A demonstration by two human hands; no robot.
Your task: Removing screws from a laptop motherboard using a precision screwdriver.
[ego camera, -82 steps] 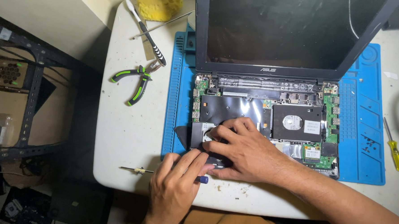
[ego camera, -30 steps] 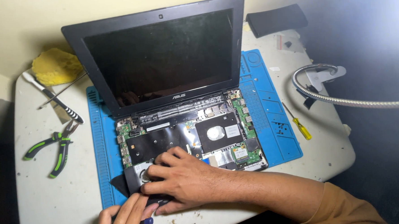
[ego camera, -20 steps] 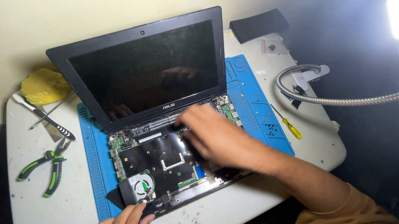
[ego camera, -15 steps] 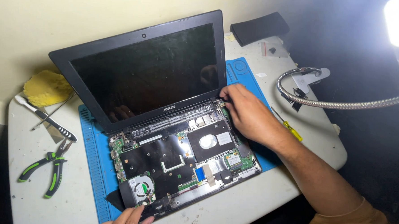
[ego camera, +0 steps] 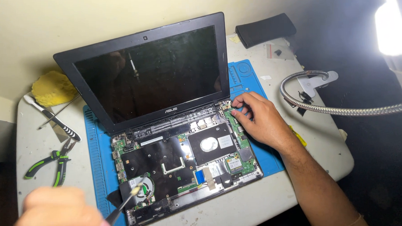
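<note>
White bench (ego camera: 277, 204), rounded corners, crumbs on the near edge. Blue work mat (ego camera: 98, 149) lay on it. Opened laptop (ego camera: 175, 141) sat on the mat, screen upright and dark, base cover off, circuit board, fan (ego camera: 143, 192) and black shielding bare. Judged it fairly light but fragile inside: hold by the outer frame edges, keep off the board and ribbon cable. Gooseneck lamp (ego camera: 345, 111) curved in from the right. Right hand (ego camera: 260, 119) rested on the base's right rear corner near the hinge, fingers curled on the edge, gripping nothing. Left hand (ego camera: 56, 218), blurred and close, closed around a thin tool (ego camera: 123, 204), its tip over the fan. Green-handled pliers (ego camera: 49, 162) lay left of the mat; yellow cloth (ego camera: 53, 88) behind.
</note>
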